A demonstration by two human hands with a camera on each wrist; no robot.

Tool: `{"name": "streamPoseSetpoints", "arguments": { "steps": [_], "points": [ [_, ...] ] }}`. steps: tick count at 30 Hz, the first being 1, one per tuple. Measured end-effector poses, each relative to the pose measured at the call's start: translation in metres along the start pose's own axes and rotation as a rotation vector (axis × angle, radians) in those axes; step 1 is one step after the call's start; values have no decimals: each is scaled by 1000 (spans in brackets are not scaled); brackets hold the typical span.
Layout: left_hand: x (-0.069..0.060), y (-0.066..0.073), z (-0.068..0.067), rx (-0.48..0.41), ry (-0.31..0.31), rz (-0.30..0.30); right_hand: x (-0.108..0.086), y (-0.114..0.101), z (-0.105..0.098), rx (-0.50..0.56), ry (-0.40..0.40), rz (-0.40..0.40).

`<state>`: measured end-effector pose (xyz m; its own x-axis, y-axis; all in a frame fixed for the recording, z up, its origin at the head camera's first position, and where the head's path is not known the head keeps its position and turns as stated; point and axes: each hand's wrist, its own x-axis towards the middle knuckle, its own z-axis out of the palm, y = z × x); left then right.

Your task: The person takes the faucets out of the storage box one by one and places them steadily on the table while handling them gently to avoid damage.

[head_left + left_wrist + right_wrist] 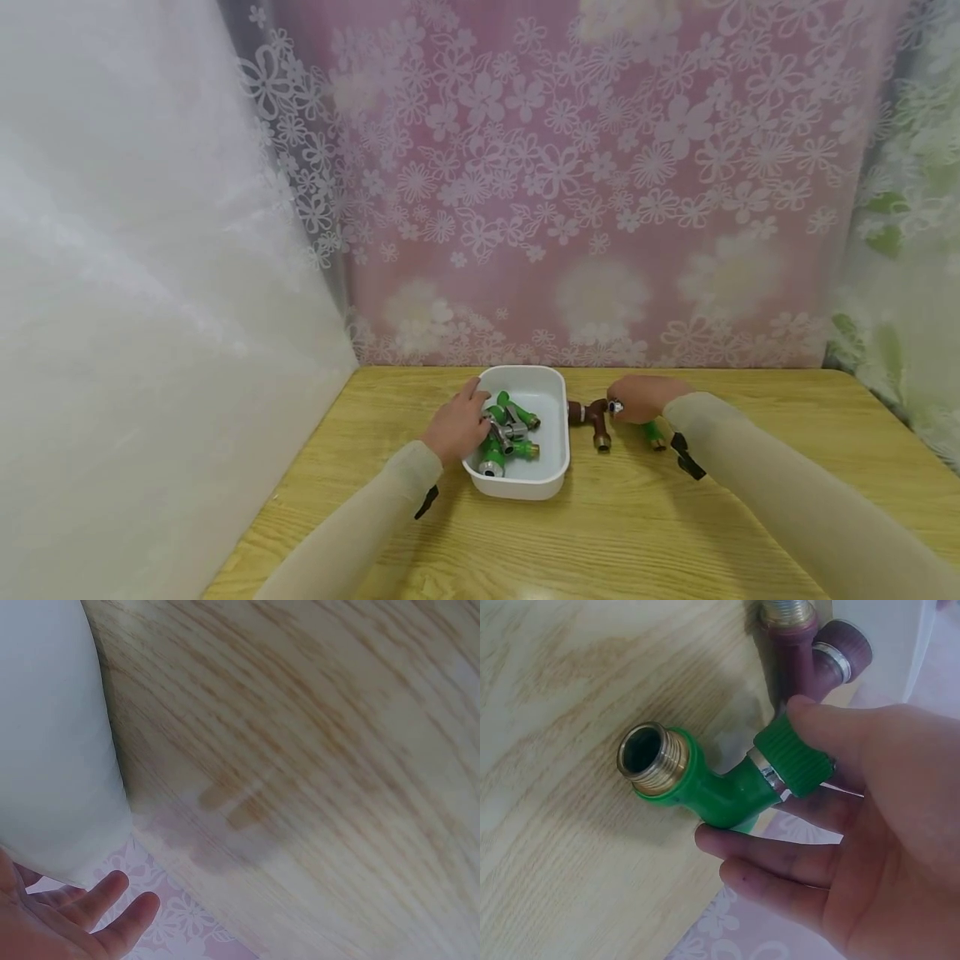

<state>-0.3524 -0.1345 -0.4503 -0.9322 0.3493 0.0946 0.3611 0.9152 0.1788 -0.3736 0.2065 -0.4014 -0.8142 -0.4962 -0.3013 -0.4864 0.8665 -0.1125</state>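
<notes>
My right hand pinches a green Y-shaped pipe fitting at the right of the table. Its thumb lies on the ribbed collar, with fingers beneath. The fitting's threaded brass mouth points away from the palm. Beside it lies a brown branched fitting with a brass end. My left hand is over the left rim of a white tub, near several green fittings, some with silver levers. Bent fingers show outside the tub wall in the left wrist view; its other fingertips' grip is hidden.
The wooden table ends at a pink flowered curtain along its back edge. A white sheet hangs on the left, and a green-patterned curtain on the right. The brown fitting lies close against the tub's right side.
</notes>
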Motion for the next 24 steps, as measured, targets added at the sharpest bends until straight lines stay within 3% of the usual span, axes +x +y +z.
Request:
{"name": "streamPoseSetpoints", "arguments": {
  "steps": [16, 24],
  "points": [
    [1, 0, 2, 6, 8, -7, 7, -4, 7, -75, 19, 85],
    [1, 0, 1, 19, 7, -4, 5, -4, 8, -78, 50, 78]
  ]
}}
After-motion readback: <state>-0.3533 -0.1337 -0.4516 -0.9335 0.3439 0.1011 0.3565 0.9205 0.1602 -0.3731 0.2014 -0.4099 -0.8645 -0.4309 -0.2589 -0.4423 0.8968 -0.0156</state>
